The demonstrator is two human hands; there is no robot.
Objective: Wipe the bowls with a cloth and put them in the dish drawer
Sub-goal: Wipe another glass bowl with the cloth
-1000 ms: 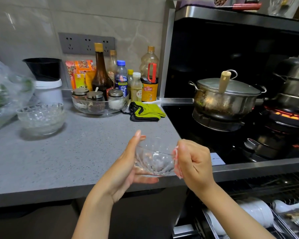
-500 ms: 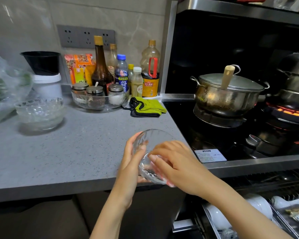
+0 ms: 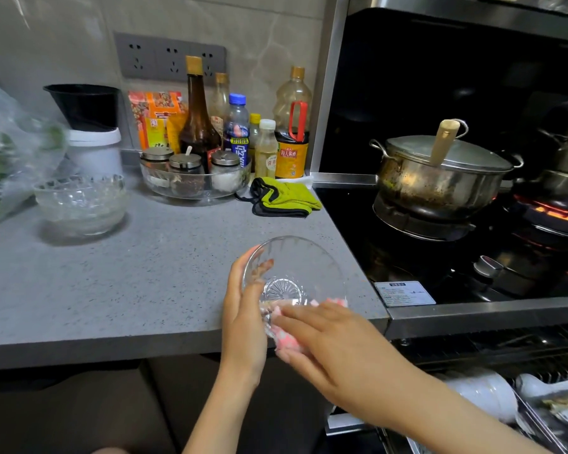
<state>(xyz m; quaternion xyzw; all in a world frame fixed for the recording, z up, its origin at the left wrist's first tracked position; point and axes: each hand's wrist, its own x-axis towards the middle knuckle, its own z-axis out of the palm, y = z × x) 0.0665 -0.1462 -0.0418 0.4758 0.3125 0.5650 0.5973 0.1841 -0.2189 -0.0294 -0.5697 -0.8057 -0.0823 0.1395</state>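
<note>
The bowl (image 3: 292, 276), clear cut glass, is held in the air over the front edge of the tabletop (image 3: 128, 283), tipped so its mouth faces the person. The left hand (image 3: 243, 319) has its grip round the left side of the rim, fingertips showing through the glass. The right hand (image 3: 335, 342) holds a bunched pink-and-white cloth (image 3: 287, 339) between its fingers and presses it against the lower rim. The wiping looks to be under way, with the putting-away yet to come. To do it well, the left grip should likely turn the bowl a little at a time while the cloth runs over the rim, inside and out, so that no band is missed. The ribbed base probably needs a firmer rub, since water sits in such grooves. Wet glass is slippery, so the holding grip ought to stay firm and keep the bowl over the tabletop, not past its edge. Further left, a stack of bowls (image 3: 79, 204) waits near a white tub. At the lower right, under the stove (image 3: 473, 257), the drawer (image 3: 348, 421) stands open with white dishes in it. A burner (image 3: 551, 213) glows at the far right, well apart from the hands.
</note>
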